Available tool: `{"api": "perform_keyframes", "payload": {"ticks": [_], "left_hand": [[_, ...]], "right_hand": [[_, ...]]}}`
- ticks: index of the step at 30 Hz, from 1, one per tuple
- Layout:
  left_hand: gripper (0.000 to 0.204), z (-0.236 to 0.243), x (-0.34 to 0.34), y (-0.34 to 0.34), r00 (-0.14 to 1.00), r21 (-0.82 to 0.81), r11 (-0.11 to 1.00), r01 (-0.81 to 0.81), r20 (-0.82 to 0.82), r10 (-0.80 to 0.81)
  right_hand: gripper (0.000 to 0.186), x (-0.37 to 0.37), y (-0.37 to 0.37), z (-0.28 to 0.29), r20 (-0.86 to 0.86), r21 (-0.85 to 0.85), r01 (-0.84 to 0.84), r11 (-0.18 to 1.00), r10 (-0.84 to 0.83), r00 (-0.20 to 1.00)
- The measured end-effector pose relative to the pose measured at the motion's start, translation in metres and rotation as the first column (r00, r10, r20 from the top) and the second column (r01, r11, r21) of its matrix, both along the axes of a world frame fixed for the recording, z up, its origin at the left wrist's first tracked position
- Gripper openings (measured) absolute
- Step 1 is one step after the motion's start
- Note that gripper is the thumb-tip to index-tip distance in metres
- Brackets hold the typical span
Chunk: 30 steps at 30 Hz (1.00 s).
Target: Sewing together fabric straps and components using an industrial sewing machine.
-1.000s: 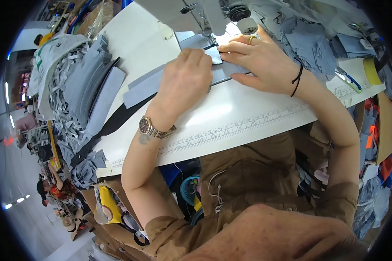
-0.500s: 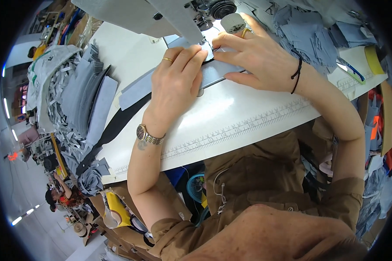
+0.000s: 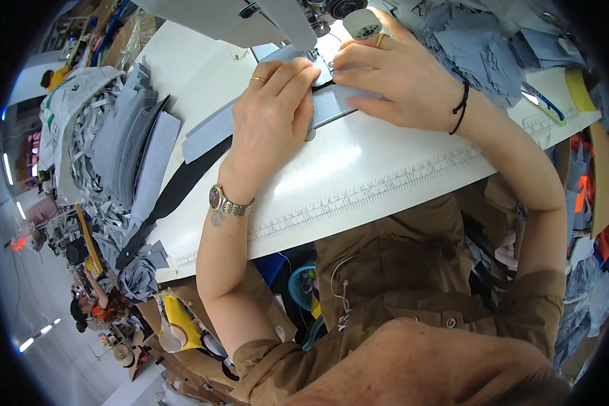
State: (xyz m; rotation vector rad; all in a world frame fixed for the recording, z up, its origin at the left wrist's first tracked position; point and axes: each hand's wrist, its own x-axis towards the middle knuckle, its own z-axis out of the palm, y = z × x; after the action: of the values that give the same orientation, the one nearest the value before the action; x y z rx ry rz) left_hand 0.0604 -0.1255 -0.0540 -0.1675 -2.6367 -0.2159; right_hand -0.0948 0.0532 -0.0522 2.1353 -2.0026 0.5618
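Grey fabric (image 3: 210, 137) on wht table (image 3: 331, 169), cluttered wkshop (image 3: 44, 291); L hand (image 3: 267, 114) grip unclear, R hand (image 3: 413, 84) spread.

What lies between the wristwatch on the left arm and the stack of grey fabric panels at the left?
In the head view, a black fabric strip runs across the white tabletop between the wristwatch and the grey stack.

On the bench (image 3: 379, 155), at the right, are a yellow roll (image 3: 579, 89) and a slim blue tool (image 3: 548, 105) just beside it. Below the near edge sits a turquoise basket (image 3: 300, 288), with a yellow-and-white cloth (image 3: 176, 313) to its left. Far left, another person (image 3: 99, 308) appears small, perhaps seated.
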Motion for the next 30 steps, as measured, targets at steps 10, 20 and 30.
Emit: {"api": "perform_keyframes", "payload": {"ticks": [10,20,30], "left_hand": [[0.024,-0.002,0.001,-0.001,0.999,-0.006,1.0,0.002,-0.037,-0.002],[0.027,0.0,0.008,-0.004,0.999,-0.047,0.999,0.027,-0.021,-0.028],[0.034,0.0,0.005,-0.005,0.999,-0.089,0.996,0.019,0.028,-0.017]], "right_hand": [[0.036,0.003,-0.001,-0.006,0.058,-0.021,0.024,0.999,-0.023,0.998],[0.035,0.008,0.001,-0.01,-0.079,-0.027,0.059,0.998,-0.061,0.995],[0.038,0.004,-0.003,-0.007,-0.071,-0.042,0.06,0.997,-0.063,0.995]]}}
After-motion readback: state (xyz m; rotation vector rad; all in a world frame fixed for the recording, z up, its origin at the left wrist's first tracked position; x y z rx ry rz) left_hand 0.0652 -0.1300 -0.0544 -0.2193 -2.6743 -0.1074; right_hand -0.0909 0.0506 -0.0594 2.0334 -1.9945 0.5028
